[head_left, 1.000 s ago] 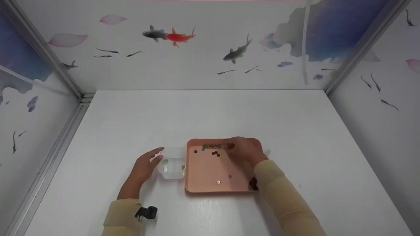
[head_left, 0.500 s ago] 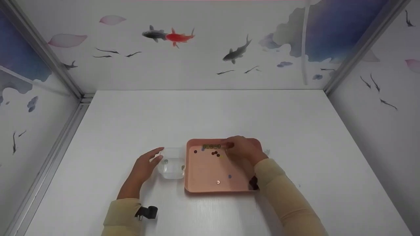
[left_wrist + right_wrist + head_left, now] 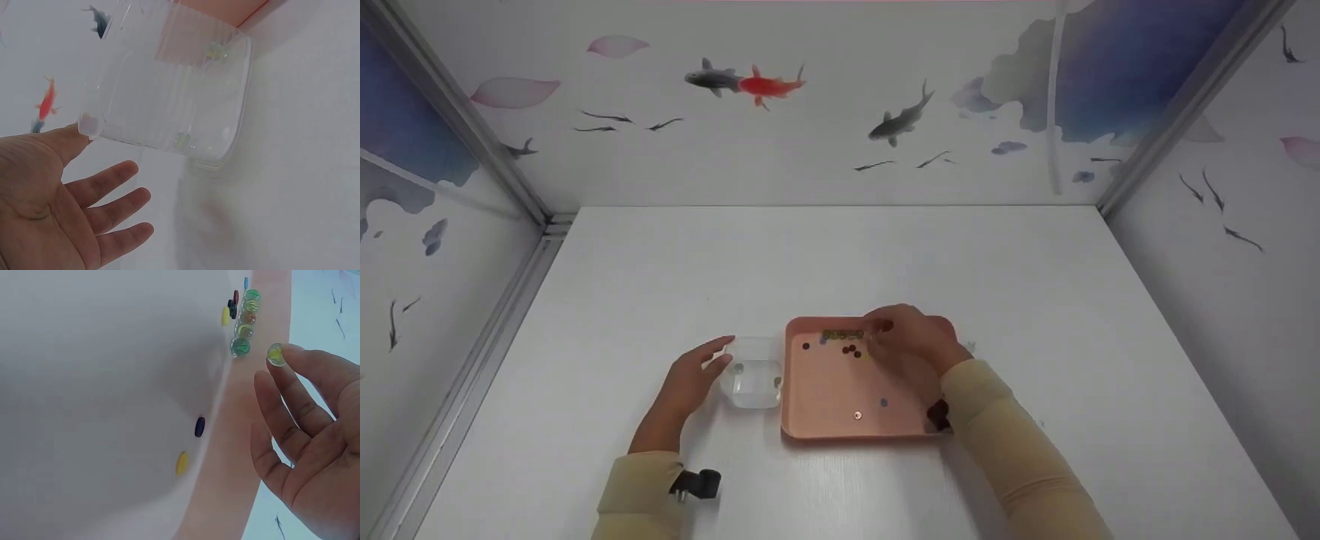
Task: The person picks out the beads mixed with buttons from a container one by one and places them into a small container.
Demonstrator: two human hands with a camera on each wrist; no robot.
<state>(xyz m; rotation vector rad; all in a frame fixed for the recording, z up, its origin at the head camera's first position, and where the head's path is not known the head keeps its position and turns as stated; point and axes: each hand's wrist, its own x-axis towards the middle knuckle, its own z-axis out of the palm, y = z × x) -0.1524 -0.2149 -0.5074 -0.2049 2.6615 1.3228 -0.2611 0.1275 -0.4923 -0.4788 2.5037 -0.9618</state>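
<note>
My right hand [image 3: 911, 337] pinches a clear glass marble [image 3: 275, 354] with a yellow-green swirl between thumb and forefinger, over the far side of the pink tray [image 3: 832, 433]. Close to those fingertips, a row of several marbles [image 3: 245, 323] lines the tray's far wall. Small button-like discs lie scattered in the tray, among them a yellow disc [image 3: 182, 463], a blue disc [image 3: 883, 403] and a white disc [image 3: 858, 415]. Left of the tray stands a clear plastic box [image 3: 754, 375] with a couple of marbles in it. My left hand [image 3: 690, 379] touches its left side, fingers mostly straight and spread.
The white table [image 3: 675, 262] is bounded by printed panels at the back and sides. A small clear object [image 3: 971, 347] lies just beyond the tray's right edge. A black wrist camera [image 3: 701, 484] sticks out from the left sleeve.
My right hand has lifted slightly and shifted a little to the left with the marble. The left hand and the box stay where they were.
</note>
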